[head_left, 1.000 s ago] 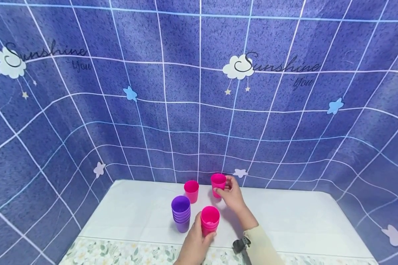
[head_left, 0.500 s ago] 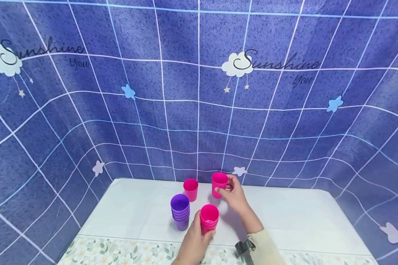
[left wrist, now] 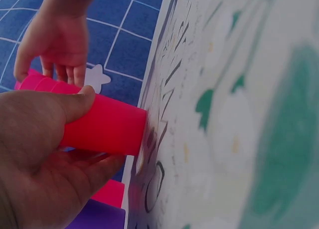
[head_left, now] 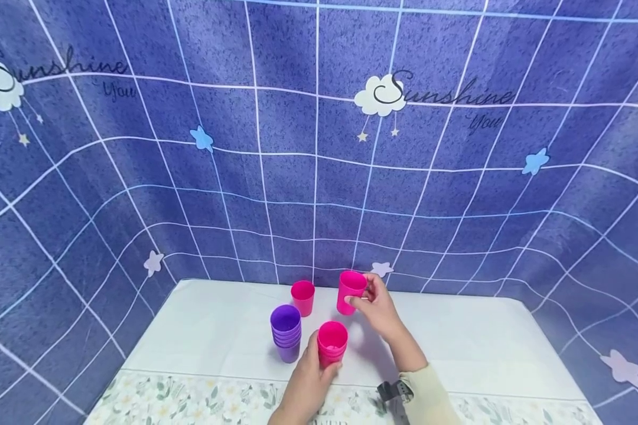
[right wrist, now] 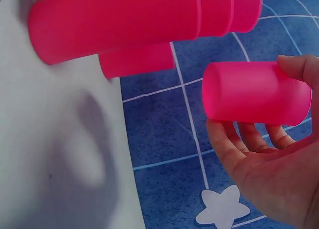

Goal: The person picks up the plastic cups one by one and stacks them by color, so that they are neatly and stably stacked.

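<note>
My left hand [head_left: 305, 378] grips a nested stack of pink plastic cups [head_left: 332, 337], upright near the front of the white table. In the left wrist view, the thumb [left wrist: 75, 102] lies along one side of the stack and fingers pass behind it. My right hand [head_left: 381, 310] holds a single pink cup [head_left: 352, 290] by its side, upright, behind and right of the stack. From the right wrist, this cup [right wrist: 254, 92] shows in the air, apart from the table, between thumb and fingers. Another pink cup [head_left: 303, 300] stands farther back on the left.
A nested stack of purple cups [head_left: 286, 336] stands just left of the left hand. The white table [head_left: 202, 330] has a flowered cloth [head_left: 181, 398] along its front edge. A blue gridded curtain [head_left: 292, 195] rises behind and at both sides.
The right hand's cup has come up a little and shifted slightly right. My left hand keeps its grip on the pink stack. The head view has tilted down slightly.
</note>
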`<state>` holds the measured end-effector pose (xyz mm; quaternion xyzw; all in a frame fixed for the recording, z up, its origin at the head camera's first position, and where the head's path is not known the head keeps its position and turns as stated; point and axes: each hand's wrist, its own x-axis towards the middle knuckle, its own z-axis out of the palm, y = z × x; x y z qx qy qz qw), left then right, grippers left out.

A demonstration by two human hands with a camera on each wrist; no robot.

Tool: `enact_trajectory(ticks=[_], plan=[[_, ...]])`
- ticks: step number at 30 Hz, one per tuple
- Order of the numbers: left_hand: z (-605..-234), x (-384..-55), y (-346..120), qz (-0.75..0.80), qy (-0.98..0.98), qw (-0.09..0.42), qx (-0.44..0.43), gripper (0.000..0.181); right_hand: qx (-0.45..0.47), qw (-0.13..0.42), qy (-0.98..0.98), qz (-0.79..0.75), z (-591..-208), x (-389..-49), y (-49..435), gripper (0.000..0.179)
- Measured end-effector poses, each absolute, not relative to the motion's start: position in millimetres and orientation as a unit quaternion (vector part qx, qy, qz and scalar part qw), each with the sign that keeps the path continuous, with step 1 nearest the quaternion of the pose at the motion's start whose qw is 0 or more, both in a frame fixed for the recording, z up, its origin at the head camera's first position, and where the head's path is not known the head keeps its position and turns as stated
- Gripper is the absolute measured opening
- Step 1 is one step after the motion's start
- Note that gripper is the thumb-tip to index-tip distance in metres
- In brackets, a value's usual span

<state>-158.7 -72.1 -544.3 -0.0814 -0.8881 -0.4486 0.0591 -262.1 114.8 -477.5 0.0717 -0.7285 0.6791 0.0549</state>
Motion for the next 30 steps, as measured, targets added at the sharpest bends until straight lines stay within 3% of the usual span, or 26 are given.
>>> enact_trajectory(ticks=[9, 30], plan=[[-543.5, -161.2, -71.3, -0.456, -0.886, 0.043, -0.071, 0.080, 0.099, 0.041, -0.726, 0.680, -469.5, -257.7, 119.0, 0.052], [-542.8, -162.7, -71.8, -0.460, -0.884, 0.025, -0.076, 0.079, 0.266, -0.067, -0.666, 0.693, -456.1, -245.0, 122.7, 0.062]])
